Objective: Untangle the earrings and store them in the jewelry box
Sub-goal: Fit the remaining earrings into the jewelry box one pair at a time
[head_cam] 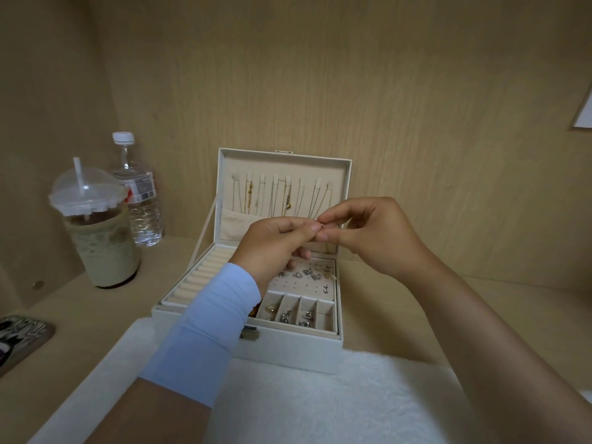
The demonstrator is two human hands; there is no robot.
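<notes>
1. Pinching 1 tiny earring [322,226] between fingertips of left hand [275,241] and right hand [368,232], both equally near.
2. Hovering above open jewelry box [288,350], before its lid.
3. Probably straight down next, to perforated panel [307,286]; earring's axis too small to tell.

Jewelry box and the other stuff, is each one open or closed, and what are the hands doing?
jewelry box: lid open, standing upright.
earring: pinched between both hands' fingertips, above the box.
left hand: pinches the earring.
right hand: pinches the earring.
iced drink cup: domed lid on, straw in.
water bottle: cap on, upright.
necklaces: hanging inside the lid.
</notes>
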